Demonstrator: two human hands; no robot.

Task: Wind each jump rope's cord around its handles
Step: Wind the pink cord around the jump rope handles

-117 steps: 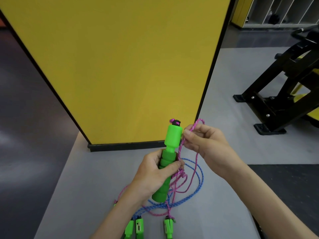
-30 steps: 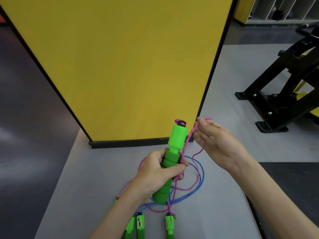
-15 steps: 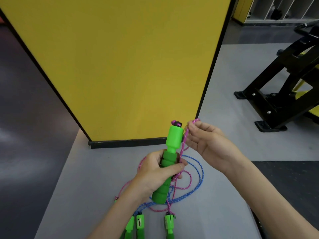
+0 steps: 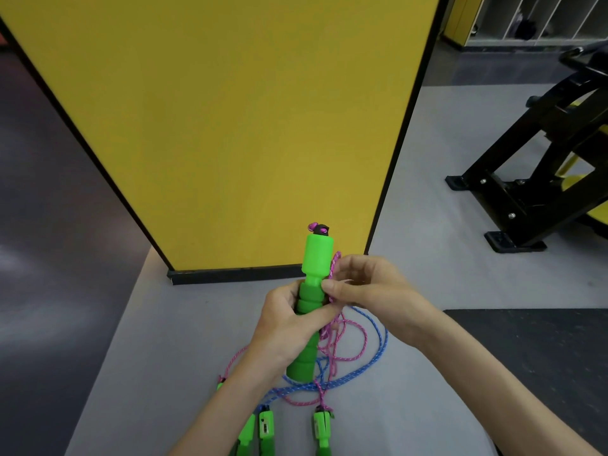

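The left hand (image 4: 289, 327) was clamped round the middle of the upright green handle (image 4: 317, 258), held above the grey floor (image 4: 164, 357). The right hand (image 4: 368, 291) pinched the pink cord (image 4: 335, 266) against the handle's right side. The cord looked limp and light, so it likely wanted steady tension and a pinch close in. The ribbed foam looked grippy. The blue cord (image 4: 381, 343) lay loose on the floor beneath.
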